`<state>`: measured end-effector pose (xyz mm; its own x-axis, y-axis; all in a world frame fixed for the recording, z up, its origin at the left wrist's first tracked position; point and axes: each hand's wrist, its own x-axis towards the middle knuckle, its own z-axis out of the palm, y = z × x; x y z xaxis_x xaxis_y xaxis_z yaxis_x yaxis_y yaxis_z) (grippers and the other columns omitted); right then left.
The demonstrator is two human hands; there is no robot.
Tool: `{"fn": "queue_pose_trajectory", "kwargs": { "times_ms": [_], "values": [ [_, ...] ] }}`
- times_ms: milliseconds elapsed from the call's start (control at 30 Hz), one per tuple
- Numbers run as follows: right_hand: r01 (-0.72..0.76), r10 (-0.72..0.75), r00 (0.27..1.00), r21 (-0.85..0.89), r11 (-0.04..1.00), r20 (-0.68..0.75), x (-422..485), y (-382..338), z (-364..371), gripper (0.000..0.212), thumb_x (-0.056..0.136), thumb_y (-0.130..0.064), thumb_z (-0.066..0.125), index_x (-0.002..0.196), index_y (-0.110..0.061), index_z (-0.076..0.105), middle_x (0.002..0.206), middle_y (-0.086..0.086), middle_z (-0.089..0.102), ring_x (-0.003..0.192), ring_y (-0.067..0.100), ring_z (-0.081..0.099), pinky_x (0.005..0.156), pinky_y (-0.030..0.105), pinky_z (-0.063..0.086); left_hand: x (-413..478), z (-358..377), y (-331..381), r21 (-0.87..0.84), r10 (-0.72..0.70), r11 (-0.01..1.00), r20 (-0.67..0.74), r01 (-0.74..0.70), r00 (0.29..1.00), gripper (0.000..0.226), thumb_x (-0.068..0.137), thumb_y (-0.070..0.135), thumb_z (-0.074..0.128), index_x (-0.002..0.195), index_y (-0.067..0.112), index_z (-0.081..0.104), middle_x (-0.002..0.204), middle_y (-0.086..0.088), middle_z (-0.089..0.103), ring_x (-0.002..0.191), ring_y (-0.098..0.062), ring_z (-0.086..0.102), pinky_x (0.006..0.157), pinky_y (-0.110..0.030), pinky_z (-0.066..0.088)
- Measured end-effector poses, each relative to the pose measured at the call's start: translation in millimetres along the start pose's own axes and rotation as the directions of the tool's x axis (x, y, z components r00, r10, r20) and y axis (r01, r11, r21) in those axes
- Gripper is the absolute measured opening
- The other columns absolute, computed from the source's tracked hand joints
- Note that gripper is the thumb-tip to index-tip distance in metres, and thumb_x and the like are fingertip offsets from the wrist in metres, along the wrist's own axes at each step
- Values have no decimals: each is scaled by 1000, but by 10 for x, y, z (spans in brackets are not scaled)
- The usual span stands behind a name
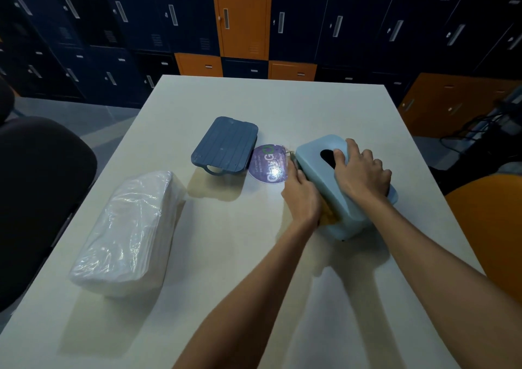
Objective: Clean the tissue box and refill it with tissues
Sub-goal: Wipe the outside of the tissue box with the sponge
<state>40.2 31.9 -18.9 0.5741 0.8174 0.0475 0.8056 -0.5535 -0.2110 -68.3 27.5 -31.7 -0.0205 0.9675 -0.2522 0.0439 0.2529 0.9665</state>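
The table is carrying a wrapped tissue pack, a dark blue cover, a purple disc and a tissue box.

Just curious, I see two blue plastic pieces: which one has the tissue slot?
The light blue box, with the right hand on top; the darker ribbed piece shows none.

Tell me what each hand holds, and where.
Right hand grips the box by its top, thumb at the slot; left hand holds a cloth against its side.
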Motion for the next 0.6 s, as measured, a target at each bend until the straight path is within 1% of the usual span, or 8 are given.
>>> {"fn": "queue_pose_trajectory", "kwargs": {
  "times_ms": [67, 100, 200, 300, 367, 433, 500, 600],
  "values": [
    [-4, 4, 1000, -2, 1000, -4, 10, -2, 2, 54, 100, -51, 17, 148, -28, 22, 141, 16, 43, 123, 38, 44, 98, 49, 32, -192, 38, -57, 33, 63, 997, -7, -63, 998, 45, 103, 16, 31, 146, 26, 37, 136, -2, 56, 116, -19, 54, 95, -19, 37],
    [-6, 6, 1000, -2, 1000, 0, 13, -4, 0, 54, 100, -51, 17, 148, -28, 22, 141, 16, 43, 124, 38, 43, 98, 49, 32, -283, 46, -91, 25, 77, 997, -8, -76, 997, 45, 103, 15, 31, 147, 23, 37, 139, 1, 52, 119, -15, 52, 94, -11, 36],
    [-3, 3, 1000, -6, 1000, 6, -2, 4, 2, 54, 100, -51, 17, 148, -27, 21, 141, 16, 43, 124, 38, 43, 98, 50, 32, -570, 35, -212, -22, 91, 996, 26, -91, 995, 44, 103, 14, 34, 146, 21, 37, 132, 16, 47, 107, 8, 47, 81, 9, 27],
    [-2, 2, 1000, -10, 1000, 2, 0, 6, -1, 54, 100, -52, 17, 148, -28, 21, 140, 16, 44, 123, 38, 44, 97, 49, 32, -767, -14, -413, -38, 124, 992, 92, -121, 988, 44, 102, 10, 37, 145, 22, 39, 134, 21, 43, 103, 32, 40, 90, 7, 26],
    [-3, 3, 1000, -14, 1000, 5, 3, 2, -1, 54, 100, -52, 16, 148, -28, 22, 140, 16, 44, 123, 38, 44, 96, 49, 32, -791, -76, -535, -10, 140, 990, 150, -140, 979, 45, 102, 7, 38, 144, 21, 40, 138, 18, 42, 108, 35, 35, 96, 4, 27],
    [-5, 5, 1000, -18, 1000, 8, 4, -3, -3, 54, 99, -52, 16, 148, -29, 22, 140, 15, 44, 123, 37, 44, 96, 49, 32, -739, -145, -558, 42, 142, 988, 178, -152, 974, 44, 101, 6, 38, 143, 19, 42, 138, 13, 45, 109, 31, 38, 94, 5, 27],
    [-11, 11, 1000, -19, 1000, 9, 2, -3, -13, 54, 99, -52, 16, 148, -29, 22, 140, 15, 44, 123, 37, 44, 96, 48, 32, -620, -174, -492, 124, 126, 981, 164, -147, 978, 43, 102, 8, 37, 143, 17, 43, 137, 4, 52, 113, 13, 48, 88, 3, 30],
    [-5, 5, 1000, -17, 1000, 6, -10, -5, -17, 54, 100, -52, 16, 148, -28, 21, 141, 16, 43, 123, 38, 44, 97, 49, 32, -345, -130, -295, 192, 88, 975, 112, -109, 990, 41, 103, 13, 32, 141, 19, 46, 133, -8, 58, 119, -25, 54, 91, -22, 37]
  ]
}}
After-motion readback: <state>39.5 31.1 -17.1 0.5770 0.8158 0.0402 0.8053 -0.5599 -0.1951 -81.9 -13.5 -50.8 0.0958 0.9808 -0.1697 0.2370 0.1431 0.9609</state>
